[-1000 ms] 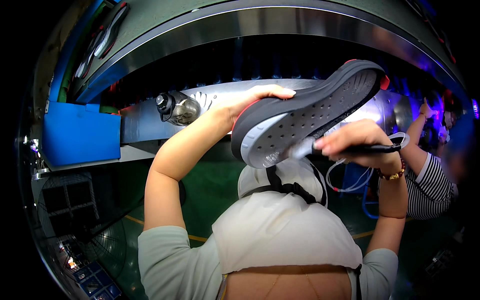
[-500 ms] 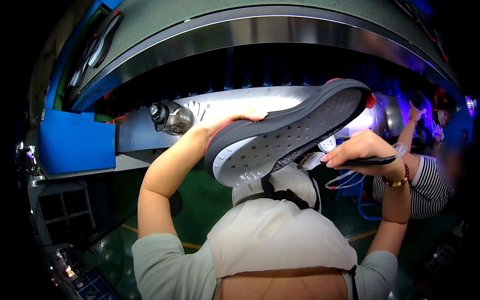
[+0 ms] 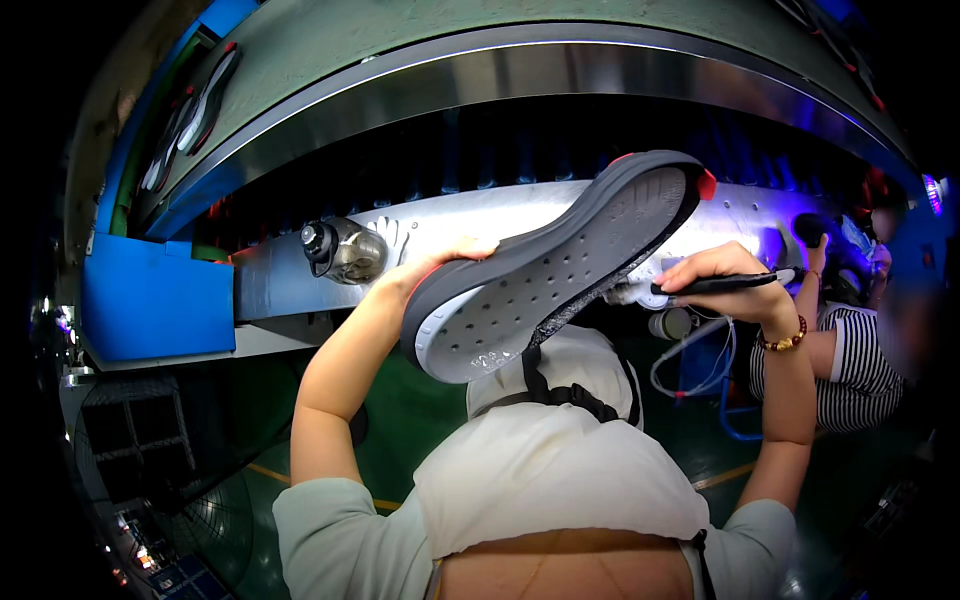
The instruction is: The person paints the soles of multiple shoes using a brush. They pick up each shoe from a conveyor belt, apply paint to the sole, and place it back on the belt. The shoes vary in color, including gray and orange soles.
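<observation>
Sole aloft between hands, tilted; left hand gripping its left end. Right hand grips brush, tip by the lower edge, contact unclear. I judge brushing in hand; next stroke wants a steady sole. Beyond: bottle, belt.

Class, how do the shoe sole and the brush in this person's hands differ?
The shoe sole is large and broad, with rows of small dark spots; the brush is smaller and slim, with a black handle. The sole is in the left hand, the brush in the right hand. The sole slants up rightward; the brush handle lies nearly level. Both are hand-held and partly dark.
</observation>
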Tool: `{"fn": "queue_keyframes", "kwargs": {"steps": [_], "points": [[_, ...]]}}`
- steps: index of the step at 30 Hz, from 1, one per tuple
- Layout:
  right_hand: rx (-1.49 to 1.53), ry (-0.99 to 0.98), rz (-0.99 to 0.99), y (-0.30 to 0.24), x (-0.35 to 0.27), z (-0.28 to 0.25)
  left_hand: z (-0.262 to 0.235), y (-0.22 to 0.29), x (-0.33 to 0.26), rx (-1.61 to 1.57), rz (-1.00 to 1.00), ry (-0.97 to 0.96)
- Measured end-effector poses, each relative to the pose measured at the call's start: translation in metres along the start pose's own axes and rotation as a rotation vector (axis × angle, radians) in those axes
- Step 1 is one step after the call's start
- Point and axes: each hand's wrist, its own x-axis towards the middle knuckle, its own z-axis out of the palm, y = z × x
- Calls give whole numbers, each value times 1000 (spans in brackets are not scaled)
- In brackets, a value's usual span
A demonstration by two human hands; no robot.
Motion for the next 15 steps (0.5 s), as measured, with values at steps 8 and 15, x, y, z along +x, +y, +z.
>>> {"fn": "queue_keyframes", "kwargs": {"steps": [8,15], "points": [[381,245,92,11,28,47,33,-46,33,-259,68,-189],[108,1018,6,87,33,49,37,-58,42,-326,-38,-101]]}}
